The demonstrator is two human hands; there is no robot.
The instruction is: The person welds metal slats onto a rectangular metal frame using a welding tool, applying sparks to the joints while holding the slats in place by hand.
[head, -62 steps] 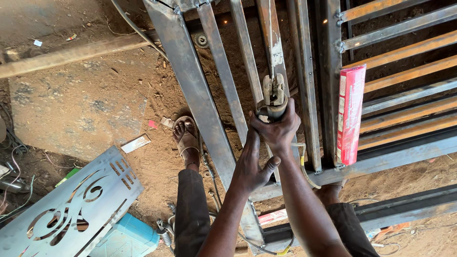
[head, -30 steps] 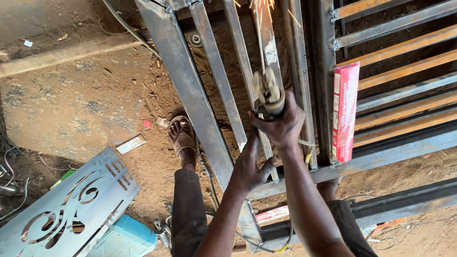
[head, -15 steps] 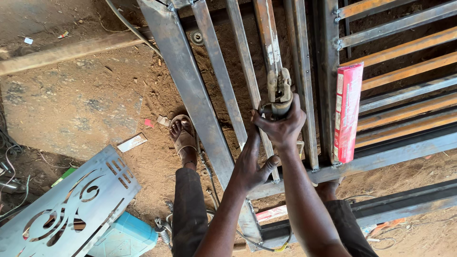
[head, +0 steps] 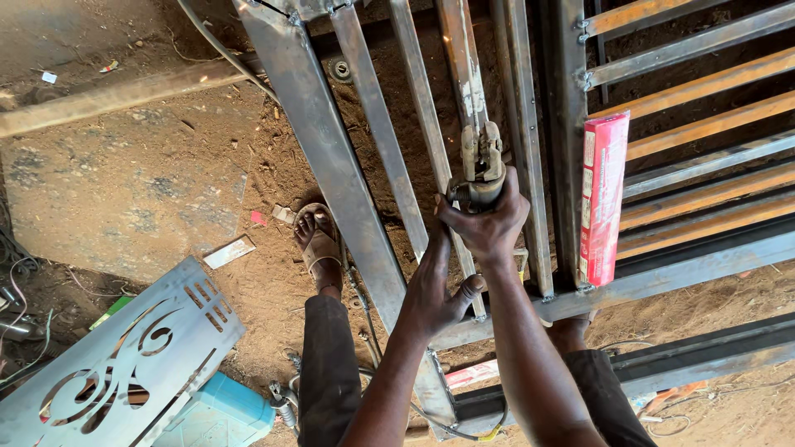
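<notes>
Both hands grip: right hand (head: 489, 219) around a worn, grimy electrode holder (head: 480, 161), left hand (head: 435, 285) clasping a grey steel bar (head: 414, 99).

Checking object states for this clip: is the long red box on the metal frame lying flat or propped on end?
Lying flat. The red box rests lengthwise on the metal frame, beside the right hand gripping the electrode holder.

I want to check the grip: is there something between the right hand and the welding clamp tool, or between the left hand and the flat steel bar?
Nothing visible. The right hand is closed directly around the welding clamp tool, and the left hand lies bare on the flat steel bar of the gate frame.
</notes>
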